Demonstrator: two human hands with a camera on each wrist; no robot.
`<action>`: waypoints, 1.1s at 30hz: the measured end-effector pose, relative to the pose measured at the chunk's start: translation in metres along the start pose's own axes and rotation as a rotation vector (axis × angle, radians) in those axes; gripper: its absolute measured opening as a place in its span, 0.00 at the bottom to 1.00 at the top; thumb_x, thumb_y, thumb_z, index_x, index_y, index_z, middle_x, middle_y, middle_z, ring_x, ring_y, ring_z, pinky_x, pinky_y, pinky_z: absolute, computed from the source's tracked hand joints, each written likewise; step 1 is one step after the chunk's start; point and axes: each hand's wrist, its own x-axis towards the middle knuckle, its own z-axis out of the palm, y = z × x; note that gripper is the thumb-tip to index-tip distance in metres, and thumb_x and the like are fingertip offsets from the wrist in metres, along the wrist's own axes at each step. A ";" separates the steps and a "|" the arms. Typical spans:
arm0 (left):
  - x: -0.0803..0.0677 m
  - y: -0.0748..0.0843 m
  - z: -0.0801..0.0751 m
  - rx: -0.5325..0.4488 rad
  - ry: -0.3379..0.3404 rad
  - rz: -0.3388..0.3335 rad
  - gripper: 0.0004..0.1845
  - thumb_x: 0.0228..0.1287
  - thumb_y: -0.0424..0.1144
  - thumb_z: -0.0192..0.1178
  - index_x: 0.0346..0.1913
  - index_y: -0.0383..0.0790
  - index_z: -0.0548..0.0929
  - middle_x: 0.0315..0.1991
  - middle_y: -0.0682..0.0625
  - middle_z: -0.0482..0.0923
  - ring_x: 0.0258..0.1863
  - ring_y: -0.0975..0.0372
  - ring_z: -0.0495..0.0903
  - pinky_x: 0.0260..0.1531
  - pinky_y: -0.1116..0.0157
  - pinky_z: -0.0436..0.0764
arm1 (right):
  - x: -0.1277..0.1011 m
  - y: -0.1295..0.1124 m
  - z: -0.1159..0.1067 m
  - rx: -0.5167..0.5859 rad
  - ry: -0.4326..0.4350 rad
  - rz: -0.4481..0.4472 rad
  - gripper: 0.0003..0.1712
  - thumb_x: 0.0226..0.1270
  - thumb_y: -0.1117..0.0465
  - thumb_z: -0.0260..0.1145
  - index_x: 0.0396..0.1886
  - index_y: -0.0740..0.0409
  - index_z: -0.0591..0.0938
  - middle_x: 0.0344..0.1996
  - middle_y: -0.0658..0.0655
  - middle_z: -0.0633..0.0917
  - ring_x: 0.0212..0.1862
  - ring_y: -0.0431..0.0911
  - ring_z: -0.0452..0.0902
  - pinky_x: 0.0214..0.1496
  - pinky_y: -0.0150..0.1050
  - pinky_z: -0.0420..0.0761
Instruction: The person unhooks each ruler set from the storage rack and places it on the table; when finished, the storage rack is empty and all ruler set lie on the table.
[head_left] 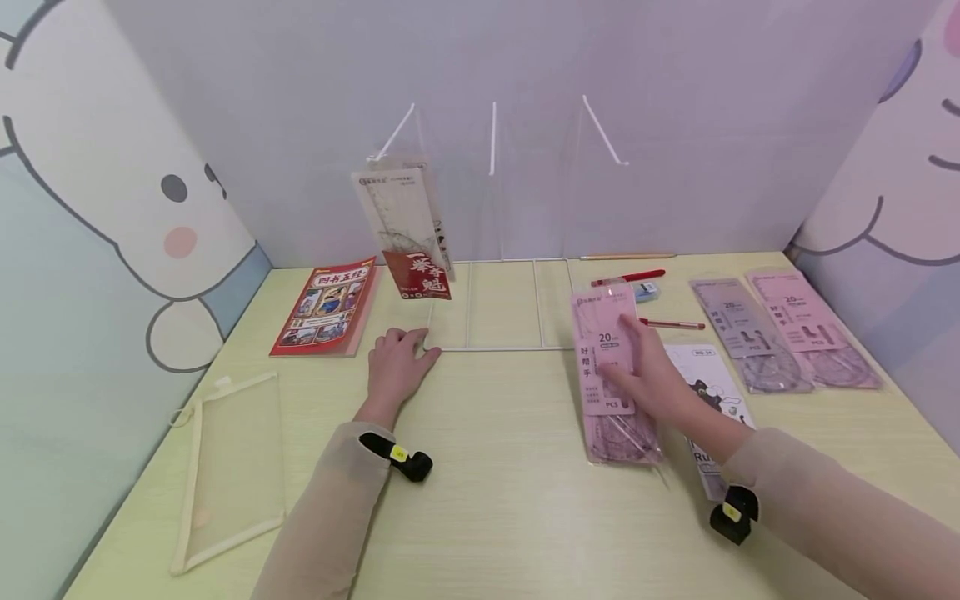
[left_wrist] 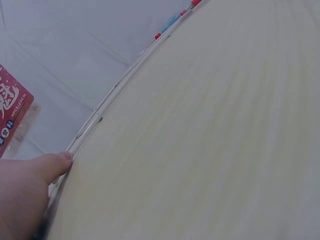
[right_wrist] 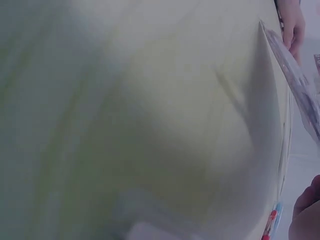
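Note:
My right hand point(head_left: 660, 379) grips a pink ruler-set package point(head_left: 602, 337) in clear wrapping, held upright right of a white wire rack point(head_left: 491, 350). In the right wrist view that package point(right_wrist: 295, 75) appears edge-on above the table. At the rack's front left corner my left hand point(head_left: 396, 367) pinches the base wire; in the left wrist view the thumb point(left_wrist: 55, 165) presses on it. A white-and-red ruler-set package point(head_left: 401, 217) hangs from the rack's left hook point(head_left: 393, 133), another item partly hidden behind it. Nothing hangs on the middle hook point(head_left: 492, 137) or right hook point(head_left: 606, 129).
A red book point(head_left: 326, 308) and a mesh zip pouch point(head_left: 236, 467) lie left. Right of the rack are red pens point(head_left: 630, 277), a pencil point(head_left: 630, 256), a small blue-white item point(head_left: 645, 291), a white cat-print packet point(head_left: 708, 383), a grey package point(head_left: 738, 325) and another pink package point(head_left: 802, 317).

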 end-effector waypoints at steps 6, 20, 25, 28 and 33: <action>0.000 -0.001 0.000 -0.005 -0.002 -0.001 0.28 0.63 0.58 0.55 0.61 0.47 0.75 0.51 0.42 0.69 0.50 0.49 0.65 0.48 0.50 0.64 | -0.016 0.006 -0.003 -0.156 -0.053 0.026 0.60 0.57 0.42 0.67 0.74 0.61 0.41 0.62 0.71 0.57 0.53 0.58 0.64 0.61 0.57 0.61; 0.001 -0.002 0.001 0.004 -0.020 -0.010 0.29 0.64 0.59 0.54 0.62 0.47 0.74 0.52 0.42 0.69 0.51 0.49 0.65 0.48 0.49 0.64 | -0.030 0.019 -0.004 -0.464 -0.041 0.028 0.58 0.51 0.36 0.69 0.69 0.70 0.57 0.47 0.73 0.69 0.40 0.57 0.66 0.40 0.52 0.68; 0.003 -0.001 0.001 0.005 -0.023 -0.014 0.29 0.64 0.59 0.54 0.63 0.47 0.74 0.53 0.42 0.69 0.51 0.49 0.65 0.48 0.50 0.64 | -0.032 0.020 -0.004 -0.544 -0.057 0.054 0.57 0.51 0.29 0.63 0.69 0.65 0.61 0.49 0.74 0.68 0.44 0.62 0.65 0.41 0.56 0.66; 0.003 -0.001 0.001 0.007 -0.023 -0.019 0.29 0.63 0.59 0.54 0.63 0.47 0.74 0.53 0.42 0.68 0.51 0.49 0.64 0.48 0.50 0.64 | -0.032 0.020 -0.005 -0.582 -0.070 0.077 0.57 0.50 0.26 0.60 0.68 0.63 0.62 0.47 0.73 0.69 0.43 0.61 0.64 0.40 0.54 0.65; 0.002 -0.001 0.001 0.001 -0.024 -0.021 0.29 0.63 0.59 0.54 0.62 0.47 0.74 0.52 0.42 0.68 0.50 0.49 0.64 0.48 0.50 0.63 | -0.034 0.023 -0.008 -0.605 -0.083 0.096 0.58 0.49 0.23 0.57 0.68 0.61 0.63 0.47 0.73 0.69 0.44 0.62 0.64 0.40 0.55 0.65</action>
